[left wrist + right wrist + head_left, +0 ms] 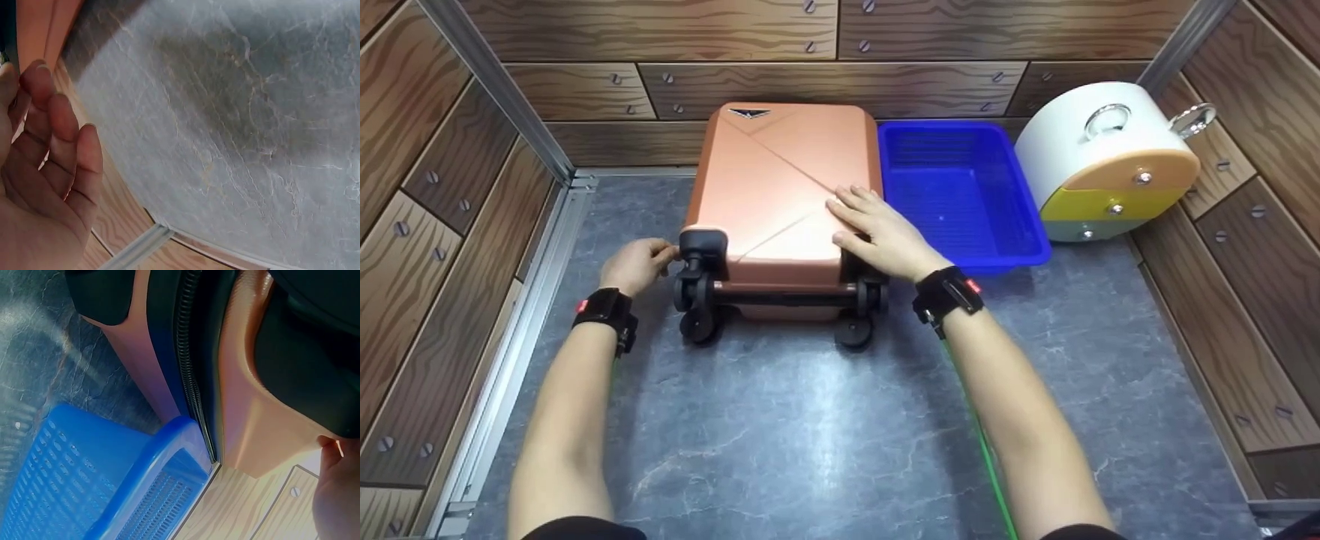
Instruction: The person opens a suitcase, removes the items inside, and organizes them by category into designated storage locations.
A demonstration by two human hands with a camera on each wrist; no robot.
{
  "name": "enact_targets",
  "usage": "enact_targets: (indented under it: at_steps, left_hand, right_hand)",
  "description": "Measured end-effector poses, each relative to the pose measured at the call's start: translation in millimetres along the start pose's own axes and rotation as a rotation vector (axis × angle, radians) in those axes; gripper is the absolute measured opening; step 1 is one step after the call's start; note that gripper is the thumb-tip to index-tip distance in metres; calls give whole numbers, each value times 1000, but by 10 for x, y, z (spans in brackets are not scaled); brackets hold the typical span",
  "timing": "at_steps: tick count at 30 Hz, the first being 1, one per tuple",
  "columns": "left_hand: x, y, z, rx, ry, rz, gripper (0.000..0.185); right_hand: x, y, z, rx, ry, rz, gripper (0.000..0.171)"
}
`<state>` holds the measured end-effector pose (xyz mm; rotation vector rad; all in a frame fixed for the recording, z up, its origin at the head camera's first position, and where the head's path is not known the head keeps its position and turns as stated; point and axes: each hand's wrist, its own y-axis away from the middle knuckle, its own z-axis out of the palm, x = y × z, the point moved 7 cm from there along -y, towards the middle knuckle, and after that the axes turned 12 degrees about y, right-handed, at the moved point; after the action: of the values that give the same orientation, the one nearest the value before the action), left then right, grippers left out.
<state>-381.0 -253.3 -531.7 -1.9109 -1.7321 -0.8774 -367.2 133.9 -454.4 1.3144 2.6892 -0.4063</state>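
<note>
A rose-gold hard-shell suitcase (pixel 780 172) lies flat on the grey marbled floor (pixel 810 435), its black wheels (pixel 699 324) pointing toward me. My right hand (pixel 877 232) rests flat with straight fingers on the lid near its right front corner; the right wrist view shows only its edge (pixel 337 495) beside the shell and black zipper (pixel 194 382). My left hand (pixel 639 264) sits at the left front corner, fingertips curled against the black wheel housing (pixel 703 244). In the left wrist view the outer fingers (pixel 56 129) are loosely bent; thumb and forefinger are hidden.
A blue perforated plastic basket (pixel 952 195) stands directly right of the suitcase, touching it (pixel 112 484). Further right sits a white drum-shaped unit (pixel 1102 150) with orange, yellow and grey-green drawers. Wood-patterned walls (pixel 435 225) and an aluminium rail (pixel 536 292) enclose the floor.
</note>
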Motion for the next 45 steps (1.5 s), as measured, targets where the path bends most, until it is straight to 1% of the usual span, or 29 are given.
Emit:
enact_targets:
  at_steps: [2,4,5,7,9,11,13,14,16,18,20,21,23,25,27,30,32,34,36,37,40,43,45]
  left_hand:
    - [5,10,21,-15,50,-6,44]
    - [25,18,37,-39,124,-7,45]
    - [46,21,38,-51,167,-2,47]
    - [114,32,6,-55,224,17,51]
    - [219,42,-61,-27,261,48,56]
    - [360,66,-159,38,272,80,60]
    - [544,115,-250,112,259,120,62]
    - [654,145,-284,147,250,145,63]
    - [896,214,-310,200,190,216,65]
    - [1137,294,-265,216,103,282,69]
    - [1333,366,-158,195,-2,337,74]
    - [1404,399,-87,176,-63,353,79]
    - [1487,456,63,128,-174,355,91]
    - [1489,491,204,83,-261,336,104]
    - [1455,503,311,70,-326,319,113]
    - [1395,501,407,98,-361,324,115]
    - [1381,502,438,138,-367,352,110]
    - [1375,507,455,166,-358,375,106]
    - [1365,513,461,182,-349,386,104]
    - [1359,517,461,186,-344,386,104]
    - [1340,528,452,192,-342,380,104]
    - [1318,544,442,189,-347,373,103]
    - [1306,553,437,188,-350,372,103]
  right_hand:
    - [5,6,0,-3,-5,4,65]
    - [13,5,3,2,-8,1,65]
    - [18,5,4,5,-10,1,65]
    - [27,6,4,13,-10,-1,65]
    - [42,8,9,20,-6,-1,65]
    - [52,15,10,23,-3,3,65]
    - [58,20,11,23,1,6,66]
    - [60,21,11,23,-1,7,66]
    - [60,26,7,25,-4,10,66]
    - [59,26,7,29,-8,12,66]
    - [57,23,6,36,-11,12,65]
    - [52,23,5,39,-16,12,65]
    - [41,20,3,47,-25,12,65]
    - [32,16,1,56,-39,14,64]
    - [23,15,0,63,-61,21,64]
    - [23,21,0,79,-90,35,59]
    - [27,32,3,95,-118,52,55]
    - [49,64,1,122,-165,94,52]
    - [88,115,1,158,-222,162,52]
    - [115,150,5,178,-256,209,55]
    - [212,292,43,213,-349,394,67]
    - [258,430,128,186,-425,557,78]
    - [250,485,181,158,-465,615,81]
